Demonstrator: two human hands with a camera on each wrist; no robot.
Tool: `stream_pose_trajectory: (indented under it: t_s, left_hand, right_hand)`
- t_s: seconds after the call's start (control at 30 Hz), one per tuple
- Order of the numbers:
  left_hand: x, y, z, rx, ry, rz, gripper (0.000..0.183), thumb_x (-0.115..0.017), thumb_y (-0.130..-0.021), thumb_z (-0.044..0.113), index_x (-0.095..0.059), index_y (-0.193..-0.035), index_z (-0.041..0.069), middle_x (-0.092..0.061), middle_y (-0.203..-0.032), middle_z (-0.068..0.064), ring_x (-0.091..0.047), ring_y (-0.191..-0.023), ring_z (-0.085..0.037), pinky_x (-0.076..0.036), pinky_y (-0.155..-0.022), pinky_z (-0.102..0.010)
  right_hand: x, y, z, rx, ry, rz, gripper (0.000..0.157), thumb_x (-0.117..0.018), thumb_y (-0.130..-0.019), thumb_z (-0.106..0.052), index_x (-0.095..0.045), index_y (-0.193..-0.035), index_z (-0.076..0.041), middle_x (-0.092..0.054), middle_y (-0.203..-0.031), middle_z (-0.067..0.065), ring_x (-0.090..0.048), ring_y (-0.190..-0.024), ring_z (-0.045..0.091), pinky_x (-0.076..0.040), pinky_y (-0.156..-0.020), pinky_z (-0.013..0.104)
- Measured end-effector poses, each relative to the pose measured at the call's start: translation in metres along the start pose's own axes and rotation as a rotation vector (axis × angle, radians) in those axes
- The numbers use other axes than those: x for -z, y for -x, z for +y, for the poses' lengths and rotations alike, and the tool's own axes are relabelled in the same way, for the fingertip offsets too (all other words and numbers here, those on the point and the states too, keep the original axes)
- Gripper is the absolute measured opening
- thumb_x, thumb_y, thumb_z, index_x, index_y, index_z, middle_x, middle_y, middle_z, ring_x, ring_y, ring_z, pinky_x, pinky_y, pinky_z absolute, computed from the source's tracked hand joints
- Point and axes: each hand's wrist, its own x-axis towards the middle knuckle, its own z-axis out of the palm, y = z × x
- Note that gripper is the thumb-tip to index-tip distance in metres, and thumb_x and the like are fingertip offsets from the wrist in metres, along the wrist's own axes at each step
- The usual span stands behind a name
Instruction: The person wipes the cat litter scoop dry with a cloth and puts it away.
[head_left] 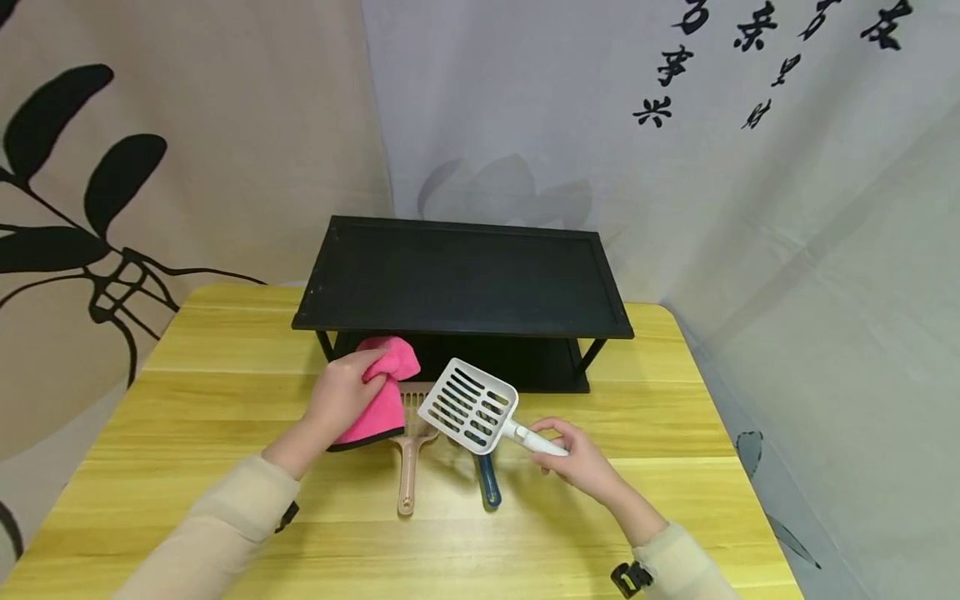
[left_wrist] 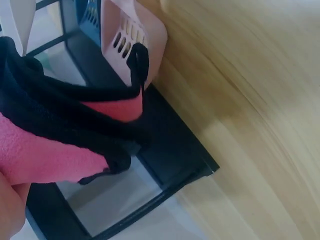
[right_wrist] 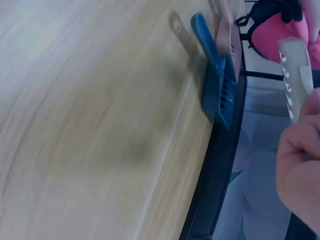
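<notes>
From where I stand, the right grip, a bare hand, pinches the handle of a white plastic scoop with a slotted, squarish head. That scoop is raised over the pale yellow wood-grained counter, its head leftward and farther forward of the right grip. Its long axis slants: the handle's tail sits in the fingers at the person's right, and the head points left and forward, toward a black two-tier rectangular shelf.

The left grip pinches a soft bright-pink cloth with black edging, bunched at the fingers; the main fold hangs to the right of that grip and toward the person, its black hem lowest.

Between the two grips, a pale pink slotted plastic scoop lies lengthwise, handle toward the person, head at the shelf's front. Left of the right grip, a dark blue slotted plastic scoop lies partly hidden beneath the white one, its handle also toward the person.

Well beyond both grips, black brush-style Chinese characters mark the pale hanging backdrop. I can read 事 above 兴; several others I can't make out surely.
</notes>
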Motion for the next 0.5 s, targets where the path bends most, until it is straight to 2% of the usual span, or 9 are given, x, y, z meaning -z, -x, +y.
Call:
stream_pose_trajectory:
  t_s: [0.13, 0.23, 0.4, 0.5]
  left_hand:
    - [0.003, 0.003, -0.002, -0.026, 0.001, -0.025, 0.033, -0.074, -0.077, 0.006, -0.067, -0.108, -0.001, -0.069, -0.101, -0.02, -0.066, -0.086, -0.031, -0.054, -0.078, -0.043]
    - [0.002, 0.005, -0.001, -0.029, 0.022, -0.052, 0.03, -0.074, -0.076, 0.008, -0.068, -0.105, -0.001, -0.07, -0.096, -0.018, -0.064, -0.075, -0.024, -0.055, -0.068, -0.037]
    - [0.001, 0.008, 0.007, 0.011, 0.112, -0.098, 0.025, -0.074, -0.077, 0.012, -0.069, -0.1, 0.003, -0.07, -0.087, -0.011, -0.053, -0.064, -0.015, -0.046, -0.057, -0.026]
    - [-0.002, 0.01, 0.015, 0.032, 0.178, -0.116, 0.019, -0.074, -0.077, 0.012, -0.068, -0.094, 0.006, -0.067, -0.081, -0.007, -0.049, -0.063, -0.013, -0.043, -0.056, -0.022]
  right_hand:
    - [0.003, 0.002, 0.002, 0.029, 0.036, 0.051, 0.036, -0.067, -0.084, -0.009, -0.058, -0.117, 0.004, -0.063, -0.083, 0.011, -0.042, -0.049, 0.004, -0.035, -0.043, 0.018]
    - [0.005, 0.002, 0.002, 0.053, 0.079, 0.047, 0.034, -0.064, -0.087, -0.011, -0.06, -0.115, 0.007, -0.063, -0.091, 0.021, -0.045, -0.053, 0.004, -0.037, -0.046, 0.019]
    - [0.001, 0.0, 0.001, 0.025, 0.155, 0.041, 0.031, -0.06, -0.09, -0.014, -0.062, -0.114, 0.006, -0.065, -0.086, 0.018, -0.039, -0.045, 0.002, -0.032, -0.042, 0.017]
    - [-0.004, 0.005, -0.014, 0.003, 0.188, 0.038, 0.028, -0.058, -0.09, -0.011, -0.063, -0.111, 0.007, -0.066, -0.085, 0.021, -0.034, -0.041, -0.002, -0.028, -0.041, 0.015]
